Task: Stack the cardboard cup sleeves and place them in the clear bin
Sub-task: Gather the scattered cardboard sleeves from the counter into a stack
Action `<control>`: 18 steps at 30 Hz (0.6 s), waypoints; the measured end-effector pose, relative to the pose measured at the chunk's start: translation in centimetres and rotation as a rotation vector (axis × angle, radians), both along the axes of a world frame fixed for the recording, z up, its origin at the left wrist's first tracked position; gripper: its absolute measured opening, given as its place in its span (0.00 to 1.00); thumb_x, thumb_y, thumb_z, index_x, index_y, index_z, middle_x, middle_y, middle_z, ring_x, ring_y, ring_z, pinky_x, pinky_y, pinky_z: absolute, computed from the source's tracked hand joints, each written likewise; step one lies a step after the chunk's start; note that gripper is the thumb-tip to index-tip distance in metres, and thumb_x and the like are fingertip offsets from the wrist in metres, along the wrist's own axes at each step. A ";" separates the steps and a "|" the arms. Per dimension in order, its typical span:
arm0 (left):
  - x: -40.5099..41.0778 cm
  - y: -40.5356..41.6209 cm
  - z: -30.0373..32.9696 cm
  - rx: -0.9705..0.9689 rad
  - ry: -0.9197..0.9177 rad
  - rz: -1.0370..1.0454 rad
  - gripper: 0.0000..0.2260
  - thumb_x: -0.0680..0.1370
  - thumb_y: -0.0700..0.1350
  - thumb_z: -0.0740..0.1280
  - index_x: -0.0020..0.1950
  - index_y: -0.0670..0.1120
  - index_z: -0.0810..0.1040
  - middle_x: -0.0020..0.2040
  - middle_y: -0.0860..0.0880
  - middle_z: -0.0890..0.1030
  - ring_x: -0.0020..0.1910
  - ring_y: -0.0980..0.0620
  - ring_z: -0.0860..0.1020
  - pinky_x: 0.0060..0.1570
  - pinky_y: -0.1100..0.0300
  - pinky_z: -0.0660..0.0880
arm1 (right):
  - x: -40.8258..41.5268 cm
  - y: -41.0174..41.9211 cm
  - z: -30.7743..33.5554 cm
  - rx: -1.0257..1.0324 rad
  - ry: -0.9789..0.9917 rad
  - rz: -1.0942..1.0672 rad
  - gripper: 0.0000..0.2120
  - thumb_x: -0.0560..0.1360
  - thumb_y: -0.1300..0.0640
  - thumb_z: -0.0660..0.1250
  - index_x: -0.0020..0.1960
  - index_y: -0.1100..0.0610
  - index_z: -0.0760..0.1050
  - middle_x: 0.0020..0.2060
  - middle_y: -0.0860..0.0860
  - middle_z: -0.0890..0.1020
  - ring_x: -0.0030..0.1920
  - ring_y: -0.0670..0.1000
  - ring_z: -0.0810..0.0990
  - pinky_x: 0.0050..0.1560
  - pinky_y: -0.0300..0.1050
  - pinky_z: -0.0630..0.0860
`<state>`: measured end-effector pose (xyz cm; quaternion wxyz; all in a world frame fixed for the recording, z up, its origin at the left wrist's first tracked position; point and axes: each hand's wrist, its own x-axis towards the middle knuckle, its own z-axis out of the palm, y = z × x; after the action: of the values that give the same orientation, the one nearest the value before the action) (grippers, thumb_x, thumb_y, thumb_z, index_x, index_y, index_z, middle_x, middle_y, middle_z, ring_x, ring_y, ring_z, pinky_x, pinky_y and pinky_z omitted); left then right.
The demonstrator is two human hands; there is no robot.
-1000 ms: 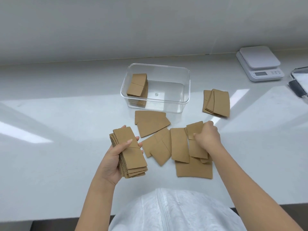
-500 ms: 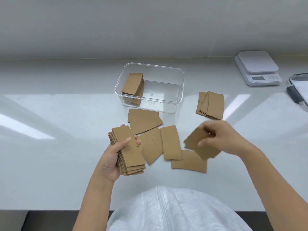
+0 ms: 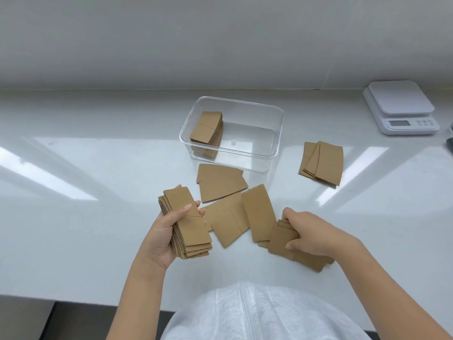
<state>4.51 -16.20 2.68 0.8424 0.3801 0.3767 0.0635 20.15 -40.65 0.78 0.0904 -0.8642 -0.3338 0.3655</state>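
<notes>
My left hand (image 3: pixel 163 235) grips a thick stack of brown cardboard cup sleeves (image 3: pixel 190 223), held just above the counter. My right hand (image 3: pixel 311 233) pinches a few sleeves (image 3: pixel 282 238) low over the counter, on top of another flat sleeve. Loose sleeves (image 3: pixel 220 186) lie fanned between my hands and the clear bin (image 3: pixel 278 133). Inside the bin, at its left end, stands a stack of sleeves (image 3: pixel 207 127). A small pile of sleeves (image 3: pixel 323 164) rests to the right of the bin.
A white kitchen scale (image 3: pixel 400 107) sits at the back right by the wall. A dark object pokes in at the right edge (image 3: pixel 450 143). The white counter (image 3: pixel 85 217) ends at a front edge near my body.
My right hand lifted a few sleeves off the loose pile, swung them right, and has now come down and back toward the left with them. My left hand kept its stack.
</notes>
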 end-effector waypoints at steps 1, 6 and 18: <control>0.1 0.2 0.0 0.000 -0.009 0.006 0.28 0.68 0.40 0.69 0.69 0.46 0.71 0.49 0.45 0.85 0.43 0.48 0.84 0.37 0.53 0.82 | 0.3 0.0 0.3 0.026 0.047 -0.018 0.15 0.71 0.55 0.70 0.48 0.51 0.64 0.41 0.45 0.73 0.43 0.48 0.72 0.39 0.41 0.69; 0.6 0.6 0.3 -0.020 -0.074 0.021 0.28 0.68 0.40 0.68 0.67 0.51 0.72 0.53 0.42 0.82 0.43 0.47 0.84 0.40 0.52 0.82 | 2.7 0.3 3.0 0.123 0.156 -0.066 0.11 0.72 0.54 0.70 0.52 0.47 0.73 0.47 0.43 0.78 0.46 0.44 0.77 0.42 0.38 0.72; 0.7 -0.2 -0.4 -0.126 0.015 -0.158 0.31 0.68 0.45 0.71 0.70 0.40 0.68 0.50 0.39 0.81 0.42 0.44 0.83 0.40 0.51 0.80 | 4.4 1.5 4.2 0.523 0.511 -0.335 0.08 0.74 0.65 0.68 0.51 0.56 0.78 0.41 0.47 0.85 0.44 0.47 0.83 0.43 0.40 0.78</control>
<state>5.17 -16.41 2.26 0.8640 0.3556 0.3551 -0.0299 24.58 -39.14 4.93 0.4455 -0.7357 -0.2369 0.4518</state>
